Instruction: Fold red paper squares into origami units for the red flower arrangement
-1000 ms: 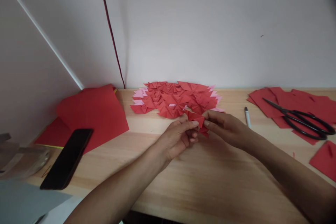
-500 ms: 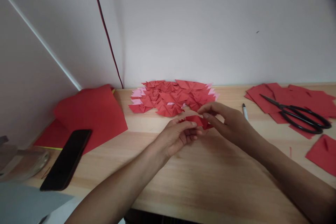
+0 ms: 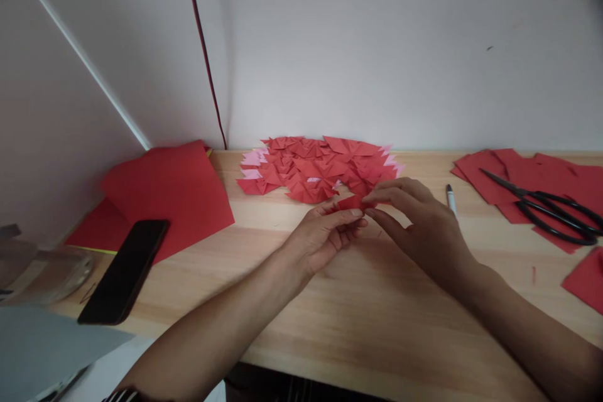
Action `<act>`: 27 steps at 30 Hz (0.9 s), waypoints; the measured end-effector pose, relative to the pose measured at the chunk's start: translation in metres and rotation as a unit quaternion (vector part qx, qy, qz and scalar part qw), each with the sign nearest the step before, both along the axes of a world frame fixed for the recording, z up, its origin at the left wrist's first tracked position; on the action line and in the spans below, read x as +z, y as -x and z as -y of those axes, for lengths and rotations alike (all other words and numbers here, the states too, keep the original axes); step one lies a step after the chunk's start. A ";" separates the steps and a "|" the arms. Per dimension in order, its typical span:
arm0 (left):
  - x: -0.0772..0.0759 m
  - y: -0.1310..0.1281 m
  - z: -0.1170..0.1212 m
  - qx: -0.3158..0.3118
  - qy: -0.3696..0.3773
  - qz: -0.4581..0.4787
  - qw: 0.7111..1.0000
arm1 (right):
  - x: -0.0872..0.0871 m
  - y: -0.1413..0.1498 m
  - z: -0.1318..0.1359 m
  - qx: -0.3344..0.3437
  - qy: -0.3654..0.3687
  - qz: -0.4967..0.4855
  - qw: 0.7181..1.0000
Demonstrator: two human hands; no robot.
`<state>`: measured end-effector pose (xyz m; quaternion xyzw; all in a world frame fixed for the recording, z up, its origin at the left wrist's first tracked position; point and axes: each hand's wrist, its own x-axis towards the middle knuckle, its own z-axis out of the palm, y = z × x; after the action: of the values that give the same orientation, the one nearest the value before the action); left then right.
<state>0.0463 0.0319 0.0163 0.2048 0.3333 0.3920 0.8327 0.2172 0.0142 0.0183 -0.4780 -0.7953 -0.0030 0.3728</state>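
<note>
just above the middle of the wooden tabletop [image 3: 377,320], a small folded red paper [image 3: 350,202] is held by the left hand [image 3: 325,232], pinched between thumb and fingers. its right edge is met by the right hand [image 3: 419,220], whose thumb and forefinger are brought close together; whether the paper is gripped between them cannot be told. behind the hands, near the back edge of the tabletop, a pile of folded red and pink papers [image 3: 315,166] is spread, its nearest right corner partly covered by the right fingers. between the forearms, bare wood is stretched to the front edge, and room for moving is given there. to the right, a white pen [image 3: 451,199] with a dark tip is seen just beside the right hand. farther right, black scissors [image 3: 563,213] are laid across red sheets [image 3: 518,166], their tips aimed toward the pile. to the left, large red sheets [image 3: 174,188] are overlapped by a black phone [image 3: 125,273], with wood shown between the phone and the left forearm.
</note>
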 end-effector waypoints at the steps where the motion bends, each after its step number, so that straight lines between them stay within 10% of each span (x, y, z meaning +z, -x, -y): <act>1: -0.001 0.000 0.000 0.001 0.000 0.000 1.000 | 0.000 0.000 0.000 0.002 0.003 -0.001 1.000; 27: -0.007 -0.005 0.003 0.049 -0.057 -0.048 0.996 | -0.005 0.003 0.000 -0.003 0.006 -0.014 1.000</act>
<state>0.0514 0.0290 0.0092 0.2542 0.3593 0.4405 0.7825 0.2146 0.0144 0.0130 -0.4830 -0.7883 0.0073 0.3811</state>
